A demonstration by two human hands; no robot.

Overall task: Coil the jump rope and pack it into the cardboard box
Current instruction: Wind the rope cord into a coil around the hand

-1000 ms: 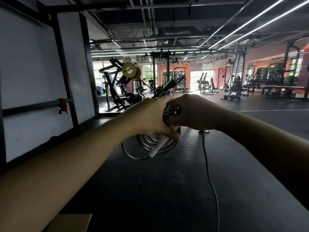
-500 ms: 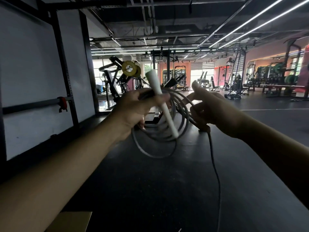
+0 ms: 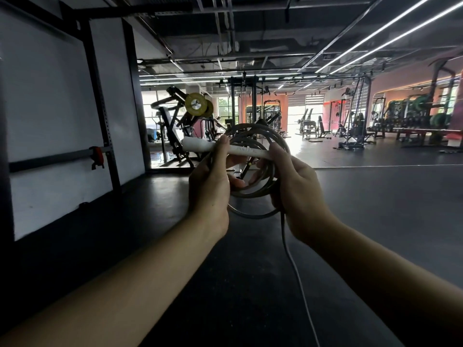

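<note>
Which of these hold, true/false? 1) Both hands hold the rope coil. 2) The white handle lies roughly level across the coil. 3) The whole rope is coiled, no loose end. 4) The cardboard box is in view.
1) True: the left hand and right hand grip the coil.
2) True: the handle lies roughly level across it.
3) False: a loose tail hangs down from the right hand.
4) False: no box shows in this frame.

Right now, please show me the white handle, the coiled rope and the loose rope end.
white handle (image 3: 198, 144): head view, thick left end.
coiled rope (image 3: 253, 213): head view, lowest loop.
loose rope end (image 3: 298, 276): head view, hanging strand.
</note>
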